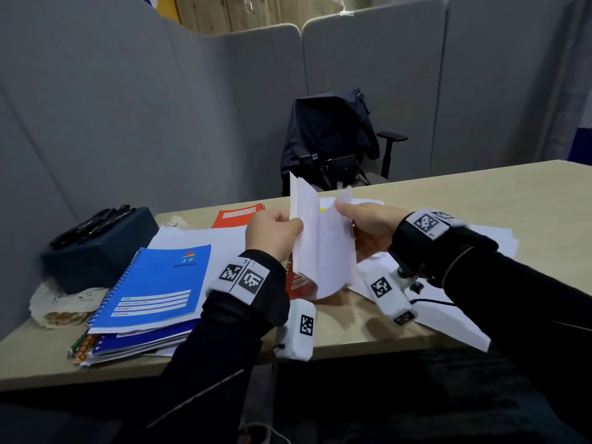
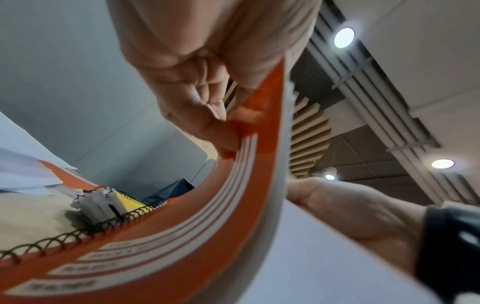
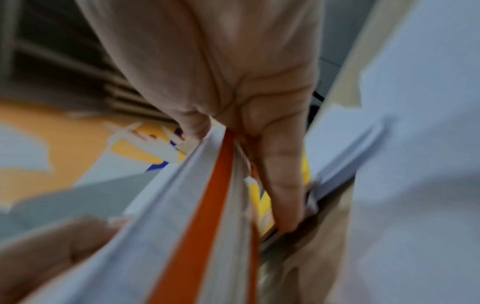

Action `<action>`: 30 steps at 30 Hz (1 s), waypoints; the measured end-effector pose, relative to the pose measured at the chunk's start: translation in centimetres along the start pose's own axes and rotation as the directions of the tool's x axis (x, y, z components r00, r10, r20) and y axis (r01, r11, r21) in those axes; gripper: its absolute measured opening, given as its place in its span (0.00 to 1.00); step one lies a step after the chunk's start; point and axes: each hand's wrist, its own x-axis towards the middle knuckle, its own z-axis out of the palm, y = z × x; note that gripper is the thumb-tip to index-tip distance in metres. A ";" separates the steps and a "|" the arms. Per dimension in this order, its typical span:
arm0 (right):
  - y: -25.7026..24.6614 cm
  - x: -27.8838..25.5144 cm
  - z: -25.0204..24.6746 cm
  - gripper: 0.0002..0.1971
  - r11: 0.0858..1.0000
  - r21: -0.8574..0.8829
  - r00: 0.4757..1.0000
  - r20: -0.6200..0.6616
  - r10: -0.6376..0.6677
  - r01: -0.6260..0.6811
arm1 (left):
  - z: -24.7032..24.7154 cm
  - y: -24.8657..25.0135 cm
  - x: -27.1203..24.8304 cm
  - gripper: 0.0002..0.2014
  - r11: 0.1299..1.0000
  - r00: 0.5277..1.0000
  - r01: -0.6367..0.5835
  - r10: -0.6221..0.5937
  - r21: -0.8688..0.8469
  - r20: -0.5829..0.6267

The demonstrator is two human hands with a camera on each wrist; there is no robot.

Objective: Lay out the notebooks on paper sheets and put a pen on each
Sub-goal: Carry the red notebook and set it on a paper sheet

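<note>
I see left hand and right hand both gripping the orange notebook upright between them, spiral edge lowest.

The right hand reaches down from the top of this blurred view, thumb on one side and a long finger on the other of a spiral-type notebook with an orange cover, seen edge-on with pale page blocks on both sides of the cover. Another hand sits blurred at lower left. White paper sheets fill the right, with a yellow strip just beside the finger.
</note>
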 end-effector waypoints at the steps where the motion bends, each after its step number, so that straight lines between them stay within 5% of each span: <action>1: 0.1 -0.3 -0.4 0.32 0.981 -0.193 0.998 -0.062 -0.006 -0.006 | 0.0 -0.1 0.2 0.06 1.000 1.000 0.005 -0.005 -0.016 -0.028; 2: 0.3 -0.8 -0.8 0.33 0.917 -0.398 0.996 -0.094 -0.006 -0.032 | -0.1 -0.2 0.4 0.07 0.999 0.999 0.013 -0.015 -0.039 -0.044; 4: 1.1 -2.3 -1.5 0.31 0.631 -0.773 0.995 -0.095 -0.013 -0.066 | -0.2 -0.4 0.7 0.09 0.995 0.998 0.027 -0.032 -0.099 -0.052; 6: 2.0 -4.3 -1.3 0.29 0.285 -0.957 0.998 -0.046 0.048 -0.058 | -0.4 -0.5 0.9 0.10 0.991 0.996 0.019 -0.030 -0.134 -0.081; 7: 2.7 -5.2 -1.1 0.28 0.192 -0.980 0.994 -0.039 0.099 -0.058 | -0.6 -0.6 1.1 0.11 0.990 0.995 0.015 -0.028 -0.143 -0.096; 12: 5.3 -8.3 0.2 0.37 0.025 -0.995 0.984 -0.096 0.147 -0.100 | -1.3 -1.2 0.8 0.05 0.996 0.992 -0.032 0.022 -0.079 -0.128; 15: 5.7 -8.3 0.1 0.17 -0.087 -0.989 0.986 -0.128 0.103 -0.119 | -1.8 -1.0 0.2 0.06 0.997 0.991 -0.036 0.026 -0.074 -0.131; 16: 5.6 -8.4 -0.1 0.06 -0.097 -0.987 0.989 -0.134 0.063 -0.128 | -1.9 -0.8 0.0 0.08 0.996 0.993 -0.032 0.021 -0.086 -0.120; 19: 4.4 -8.3 -1.1 0.05 -0.058 -0.969 0.971 -0.238 -0.018 -0.239 | -2.3 0.2 -0.4 0.12 0.993 0.997 -0.020 0.011 -0.116 -0.080; 23: 3.1 -9.3 -2.8 0.04 -0.118 -0.919 0.916 -0.350 -0.194 -0.376 | -3.0 0.7 -0.8 0.06 0.991 0.991 -0.120 0.124 0.064 -0.058; 26: 1.6 -11.1 -4.5 0.09 -0.034 -0.855 0.817 -0.483 -0.314 -0.518 | -3.9 0.2 -0.6 0.10 0.979 0.985 -0.147 0.158 0.139 -0.073; 30: -1.0 -13.3 -7.4 0.08 0.219 -0.800 0.630 -0.581 -0.515 -0.559 | -4.5 0.0 -0.6 0.09 0.976 0.982 -0.146 0.162 0.159 -0.092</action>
